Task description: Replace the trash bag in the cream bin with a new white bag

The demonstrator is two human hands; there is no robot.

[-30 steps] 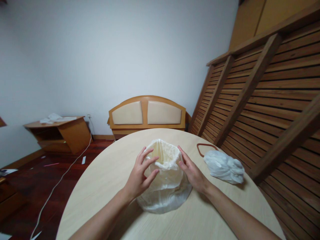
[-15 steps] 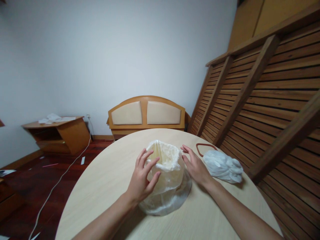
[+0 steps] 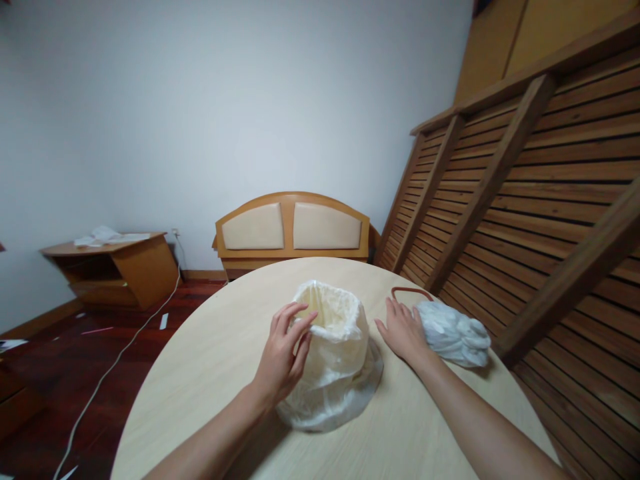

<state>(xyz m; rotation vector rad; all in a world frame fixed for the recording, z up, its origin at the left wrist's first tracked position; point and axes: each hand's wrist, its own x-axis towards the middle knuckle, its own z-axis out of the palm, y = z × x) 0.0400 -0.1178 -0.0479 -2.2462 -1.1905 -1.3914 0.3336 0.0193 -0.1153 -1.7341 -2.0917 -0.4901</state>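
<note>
A small round bin-like container [image 3: 336, 360] stands on the table, covered by a thin white plastic bag [image 3: 327, 410]. The bag is folded over the rim and its loose edge spreads around the base. My left hand [image 3: 286, 350] is at the near left of the rim, fingertips over the edge and thumb outside, closed on the bag there. My right hand [image 3: 404, 330] is apart from the container, palm down and open, its fingers by a crumpled white plastic bundle [image 3: 453, 333]. Behind those fingers lies a reddish-brown bent handle [image 3: 413, 289], partly hidden.
The pale round table [image 3: 210, 373] fills the foreground. Slatted wooden panels [image 3: 500, 220] lean close on the right. A headboard [image 3: 293, 227] stands beyond the table. At left are a low cabinet [image 3: 135, 267] with papers and a white cable [image 3: 117, 363] across the floor.
My right hand has moved right, away from the container's rim to the white bundle. My left hand's fingers have drawn closer together at the rim. The container has stayed in place.
</note>
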